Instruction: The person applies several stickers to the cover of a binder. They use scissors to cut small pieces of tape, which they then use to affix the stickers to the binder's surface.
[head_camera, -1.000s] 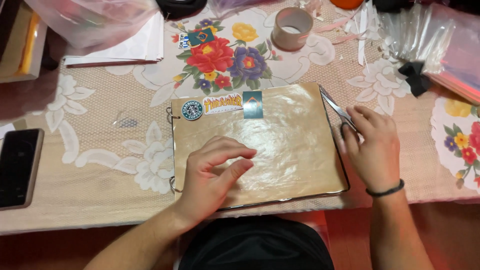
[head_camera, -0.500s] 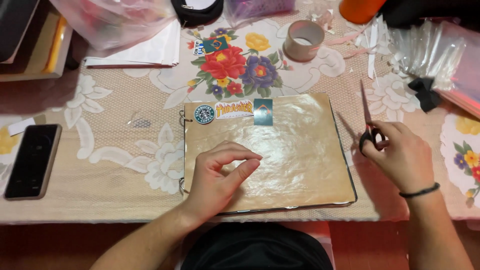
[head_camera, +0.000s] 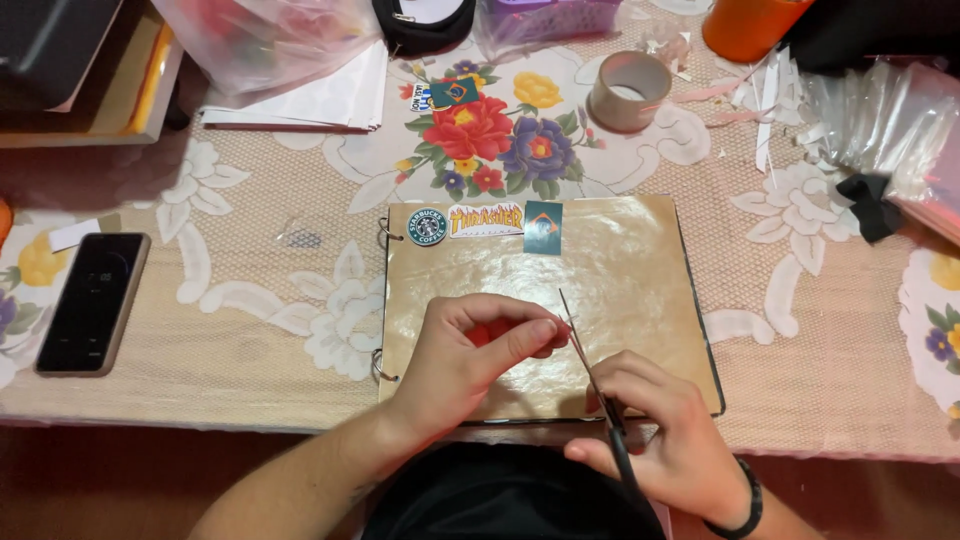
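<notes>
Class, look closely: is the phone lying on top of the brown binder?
No, the phone lies on the tablecloth, left of the binder.

- one view only, from a camera worn on the person's head, so no second view shares the scene.
- it looks steeply down, almost straight onto the table.
- it sits close: forearms enter at the near edge, and the far edge cuts off the clutter.
</notes>
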